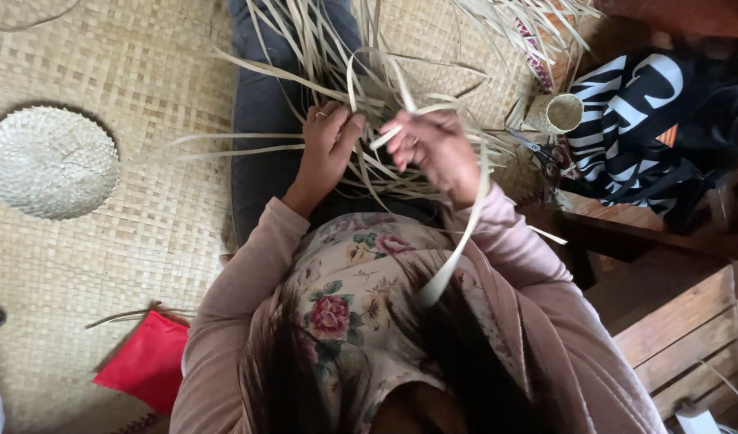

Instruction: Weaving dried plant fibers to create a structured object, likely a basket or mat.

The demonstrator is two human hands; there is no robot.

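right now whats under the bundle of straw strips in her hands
Under the straw strips show dark trousered legs and the woven mat. The strips cover the lap, so anything lying there is hidden.

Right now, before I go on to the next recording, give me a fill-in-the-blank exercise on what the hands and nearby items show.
1. Both hands, left hand and right hand, work pale flat ____ for weaving.
2. The round woven piece lies on a woven ____.
3. The flat pouch near the left elbow is ____.
4. Beside the small woven cup lies a pair of ____.

Missing words: strips; mat; red; scissors
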